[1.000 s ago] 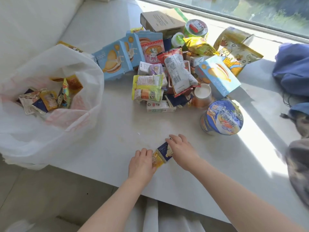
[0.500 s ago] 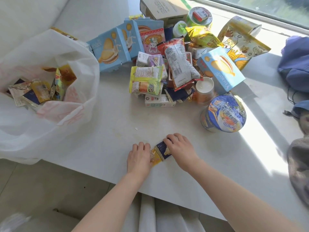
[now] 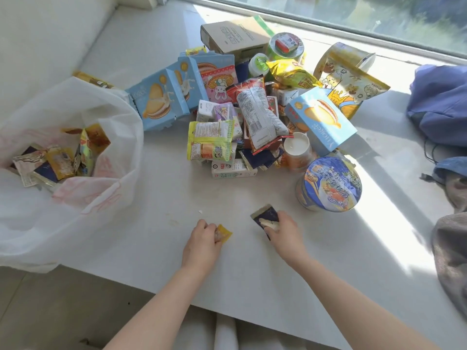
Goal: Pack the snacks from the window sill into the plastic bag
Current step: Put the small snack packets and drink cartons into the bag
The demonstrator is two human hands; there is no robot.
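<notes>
Our left hand (image 3: 202,239) pinches a small yellow packet (image 3: 224,233), and our right hand (image 3: 286,232) grips a dark blue packet (image 3: 265,216). We should swing both toward 9 o'clock and release them deep inside the plastic bag (image 3: 121,107). The snack pile (image 3: 252,117) waits at 12 o'clock.

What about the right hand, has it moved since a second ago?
Yes. The right hand, gripping the dark blue packet, has shifted right, toward the noodle cup and away from the left hand holding the yellow packet.
</notes>
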